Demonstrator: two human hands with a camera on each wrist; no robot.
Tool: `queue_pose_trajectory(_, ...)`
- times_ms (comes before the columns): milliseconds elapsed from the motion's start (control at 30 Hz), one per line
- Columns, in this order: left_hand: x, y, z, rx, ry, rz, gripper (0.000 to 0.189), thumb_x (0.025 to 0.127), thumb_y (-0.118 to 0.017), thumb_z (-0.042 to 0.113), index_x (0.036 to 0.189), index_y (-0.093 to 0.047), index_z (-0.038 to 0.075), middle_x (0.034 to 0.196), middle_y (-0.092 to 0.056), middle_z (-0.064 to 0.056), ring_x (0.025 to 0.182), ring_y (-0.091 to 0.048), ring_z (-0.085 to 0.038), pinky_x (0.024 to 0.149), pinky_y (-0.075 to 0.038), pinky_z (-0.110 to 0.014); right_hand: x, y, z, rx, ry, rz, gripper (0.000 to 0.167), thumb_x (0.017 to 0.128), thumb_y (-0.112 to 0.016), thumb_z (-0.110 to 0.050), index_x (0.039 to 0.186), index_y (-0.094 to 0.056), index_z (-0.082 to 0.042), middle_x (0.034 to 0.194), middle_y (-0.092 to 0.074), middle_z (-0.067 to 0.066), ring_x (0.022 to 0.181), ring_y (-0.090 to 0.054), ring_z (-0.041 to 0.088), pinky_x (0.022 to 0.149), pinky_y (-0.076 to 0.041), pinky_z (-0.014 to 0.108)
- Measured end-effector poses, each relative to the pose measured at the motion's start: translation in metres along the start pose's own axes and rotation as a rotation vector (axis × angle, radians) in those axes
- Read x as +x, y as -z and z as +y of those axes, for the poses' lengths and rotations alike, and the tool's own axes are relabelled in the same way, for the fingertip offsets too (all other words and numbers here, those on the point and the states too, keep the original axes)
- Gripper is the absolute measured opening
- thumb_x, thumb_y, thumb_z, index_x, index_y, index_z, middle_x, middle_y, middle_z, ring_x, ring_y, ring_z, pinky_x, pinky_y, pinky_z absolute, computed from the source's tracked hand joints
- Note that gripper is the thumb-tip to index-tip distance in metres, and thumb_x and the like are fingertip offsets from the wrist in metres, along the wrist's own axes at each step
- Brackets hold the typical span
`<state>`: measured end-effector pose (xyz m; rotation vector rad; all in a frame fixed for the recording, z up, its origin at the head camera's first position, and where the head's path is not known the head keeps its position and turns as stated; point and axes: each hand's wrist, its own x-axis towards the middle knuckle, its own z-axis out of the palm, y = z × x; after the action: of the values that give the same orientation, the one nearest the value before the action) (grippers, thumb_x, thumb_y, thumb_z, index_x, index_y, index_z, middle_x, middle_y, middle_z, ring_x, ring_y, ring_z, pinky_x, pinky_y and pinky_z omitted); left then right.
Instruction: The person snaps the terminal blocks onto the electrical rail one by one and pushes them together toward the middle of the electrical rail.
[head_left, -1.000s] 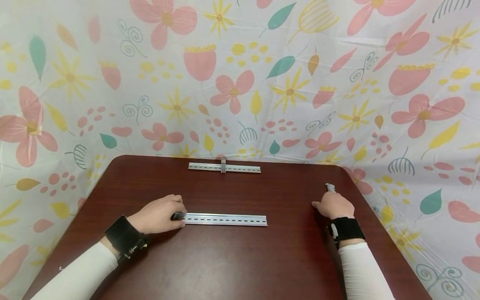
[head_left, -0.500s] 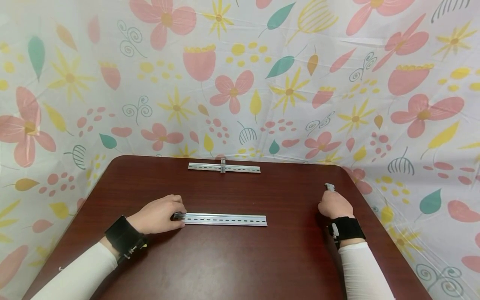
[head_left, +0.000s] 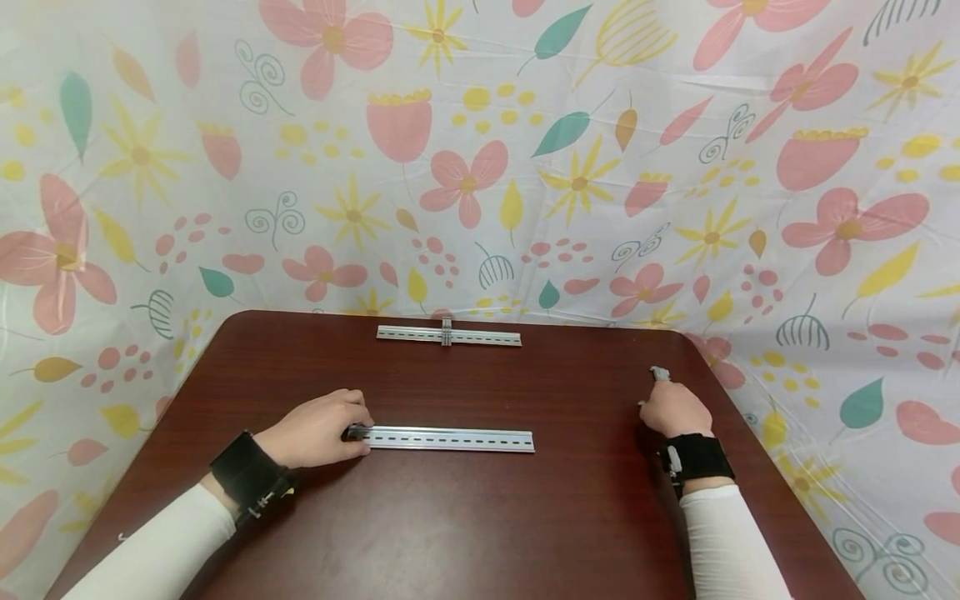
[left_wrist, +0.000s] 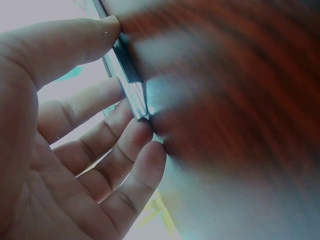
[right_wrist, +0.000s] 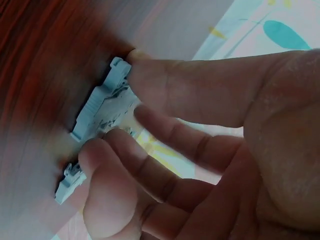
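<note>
A silver slotted DIN rail lies across the middle of the dark wooden table. My left hand grips its left end, where a dark piece shows by the fingers. In the left wrist view the thumb is on one side of the rail and the fingers on the other. At the right, my right hand reaches down to the tabletop. The right wrist view shows a grey terminal block between its thumb and curled fingers. A second grey block stands beyond the fingertips, partly covered by them.
Near the far edge of the table lies another slotted rail with grey blocks clipped on its middle. A flower-print curtain hangs behind and on both sides. A small white bit shows by the left sleeve.
The right thumb, stretched out to the left a second ago, has drawn in towards the fingers. My left hand and the rail have not moved.
</note>
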<state>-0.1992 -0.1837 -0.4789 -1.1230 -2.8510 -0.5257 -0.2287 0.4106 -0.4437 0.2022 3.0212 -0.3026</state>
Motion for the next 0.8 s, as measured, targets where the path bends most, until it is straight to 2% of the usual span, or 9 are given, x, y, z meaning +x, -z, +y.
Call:
queue_pose_trajectory(100, 0.0, 0.001, 0.0, -0.004, 0.004, -0.006, 0.019, 0.091, -0.093, 0.026, 0.107, -0.085, 0.019, 0.095, -0.062, 0.009, 0.088, -0.056, -0.008, 0.077, -0.056, -0.032, -0.002, 0.002, 0.002, 0.033, -0.039, -0.017, 0.027, 0.102, -0.071, -0.021, 0.099, -0.073, 0.006, 0.082, -0.065, 0.017, 0.074, -0.062, 0.035, 0.064, -0.052, 0.05)
queue_pose_trajectory(233, -0.001, 0.003, 0.001, -0.006, 0.005, -0.004, 0.019, 0.091, -0.093, 0.026, 0.106, -0.084, 0.019, 0.095, -0.062, 0.009, 0.088, -0.056, -0.008, 0.076, -0.056, -0.032, -0.004, 0.004, 0.006, 0.061, -0.052, -0.03, 0.025, 0.097, -0.077, -0.023, 0.086, -0.074, -0.001, 0.076, -0.062, 0.012, 0.071, -0.059, 0.032, 0.064, -0.05, 0.047)
queue_pose_trajectory(500, -0.001, 0.002, 0.001, 0.006, -0.002, 0.005, 0.018, 0.091, -0.093, 0.026, 0.105, -0.083, 0.02, 0.096, -0.062, 0.009, 0.089, -0.056, -0.007, 0.077, -0.056, -0.033, 0.0, 0.002, 0.01, 0.066, -0.059, -0.043, 0.027, 0.096, -0.078, -0.022, 0.091, -0.073, 0.004, 0.077, -0.062, 0.013, 0.072, -0.058, 0.032, 0.068, -0.052, 0.049)
queue_pose_trajectory(700, -0.001, 0.001, 0.001, 0.006, -0.008, 0.013, 0.018, 0.091, -0.093, 0.026, 0.106, -0.083, 0.021, 0.096, -0.062, 0.01, 0.089, -0.056, -0.007, 0.076, -0.056, -0.033, 0.001, -0.001, 0.01, 0.076, -0.044, -0.031, 0.025, 0.097, -0.074, -0.021, 0.088, -0.072, 0.003, 0.074, -0.061, 0.011, 0.069, -0.058, 0.031, 0.064, -0.049, 0.046)
queue_pose_trajectory(767, -0.001, 0.001, 0.001, 0.003, -0.01, 0.013, 0.019, 0.091, -0.093, 0.026, 0.106, -0.083, 0.02, 0.096, -0.061, 0.01, 0.089, -0.056, -0.007, 0.076, -0.055, -0.033, 0.0, -0.002, 0.009, 0.082, -0.03, -0.021, 0.029, 0.098, -0.072, -0.022, 0.104, -0.075, 0.006, 0.072, -0.06, 0.011, 0.068, -0.058, 0.03, 0.062, -0.048, 0.045)
queue_pose_trajectory(800, -0.001, 0.001, 0.001, 0.003, -0.009, 0.012, 0.019, 0.091, -0.093, 0.026, 0.106, -0.083, 0.02, 0.096, -0.061, 0.01, 0.089, -0.056, -0.007, 0.076, -0.055, -0.032, 0.0, -0.003, 0.008, 0.088, -0.023, -0.019, 0.029, 0.098, -0.072, -0.023, 0.105, -0.075, 0.006, 0.071, -0.06, 0.01, 0.067, -0.057, 0.03, 0.062, -0.048, 0.045)
